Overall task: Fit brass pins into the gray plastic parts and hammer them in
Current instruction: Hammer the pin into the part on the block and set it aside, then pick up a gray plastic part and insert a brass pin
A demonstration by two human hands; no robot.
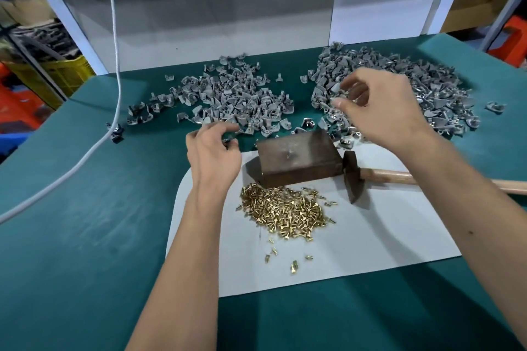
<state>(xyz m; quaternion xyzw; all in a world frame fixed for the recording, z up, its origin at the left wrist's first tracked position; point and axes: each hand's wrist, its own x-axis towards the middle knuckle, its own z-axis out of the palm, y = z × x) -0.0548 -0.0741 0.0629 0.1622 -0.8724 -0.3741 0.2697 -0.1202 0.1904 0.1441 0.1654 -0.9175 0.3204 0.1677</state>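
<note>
Two heaps of gray plastic parts on the green bench: a flatter left heap (pixel 228 94) beyond the left hand (pixel 212 154), and a taller right heap (pixel 399 85) partly under the right hand (pixel 379 108). Hands well apart, one over each heap's near edge. Left fingers curled, seemingly pinching a small gray part (pixel 228 138) at the fringe of the left heap, though too small to confirm. Right thumb and fingers loosely bent above the right heap, a pale gray piece showing near the fingertips; gripped or merely behind them, cannot tell. Brass pins (pixel 285 211) piled on the white sheet (pixel 370 242), a few strays nearer the viewer. Dark metal block (pixel 296 158) at the sheet's far edge, top apparently bare apart from a small mark at its centre. Hammer (pixel 353 177) lying just right of the block, wooden handle running off under the right forearm, untouched. Judging by this: between pieces, fetching parts, with no pin fitted and no hammering under way. Glints of metal in the right heap hint at finished pieces there and raw ones on the left, but not sure at this size. Plenty of parts and pins left either way. White cord (pixel 114 37) hanging at left, its upper end cut off. Handle's end out of frame.
</note>
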